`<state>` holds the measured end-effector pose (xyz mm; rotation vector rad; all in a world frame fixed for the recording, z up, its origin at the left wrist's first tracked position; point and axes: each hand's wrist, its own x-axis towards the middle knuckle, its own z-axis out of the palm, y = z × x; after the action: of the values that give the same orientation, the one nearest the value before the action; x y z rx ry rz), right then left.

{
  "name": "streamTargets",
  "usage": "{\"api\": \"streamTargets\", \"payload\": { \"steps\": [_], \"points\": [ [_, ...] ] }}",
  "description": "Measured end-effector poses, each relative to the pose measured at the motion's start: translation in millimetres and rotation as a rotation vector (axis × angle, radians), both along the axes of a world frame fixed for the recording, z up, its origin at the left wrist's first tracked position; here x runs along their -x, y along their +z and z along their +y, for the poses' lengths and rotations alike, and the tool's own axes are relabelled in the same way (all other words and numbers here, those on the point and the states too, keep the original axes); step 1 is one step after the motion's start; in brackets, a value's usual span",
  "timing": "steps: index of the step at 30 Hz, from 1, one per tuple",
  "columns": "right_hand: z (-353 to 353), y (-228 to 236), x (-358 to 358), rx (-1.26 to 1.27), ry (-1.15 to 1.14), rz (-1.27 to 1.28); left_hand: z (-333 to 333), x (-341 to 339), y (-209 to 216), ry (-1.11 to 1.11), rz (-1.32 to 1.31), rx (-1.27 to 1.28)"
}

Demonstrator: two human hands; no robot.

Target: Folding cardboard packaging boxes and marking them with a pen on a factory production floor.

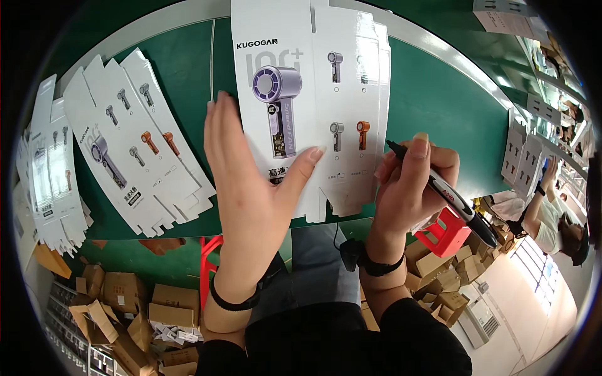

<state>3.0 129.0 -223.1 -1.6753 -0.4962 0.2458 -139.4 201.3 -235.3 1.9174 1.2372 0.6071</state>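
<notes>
A stack of flat, unfolded white cartons [316, 100] printed with pictures of handheld fans lies in front of me on the green table. My left hand [251, 169] rests on the stack's left edge, fingers stretched out along it and the thumb lying across the printed front. In my right hand [414, 182] is a black and white marker pen [453, 197], its dark tip pointing up and left beside the stack's right edge. The tip looks clear of the carton's printed panel. Parts of the lower print are covered by my left thumb.
More flat cartons [128, 144] lie fanned at the left, with another pile [53, 169] beyond them. Green tabletop [448, 113] shows at the right. Below stand a red stool [446, 233] and brown cardboard boxes [122, 293]. Another person [555, 222] sits at the far right.
</notes>
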Motion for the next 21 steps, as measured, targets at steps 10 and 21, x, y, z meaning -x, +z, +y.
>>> {"api": "streamTargets", "payload": {
  "steps": [10,21],
  "points": [
    [-3,-13,-18,-0.070,-0.077,-0.024,18,78,40,0.546,-0.390,0.307],
    [14,-15,-28,0.190,0.189,-0.326,5,-4,11,0.057,-0.003,-0.001]
  ]
}}
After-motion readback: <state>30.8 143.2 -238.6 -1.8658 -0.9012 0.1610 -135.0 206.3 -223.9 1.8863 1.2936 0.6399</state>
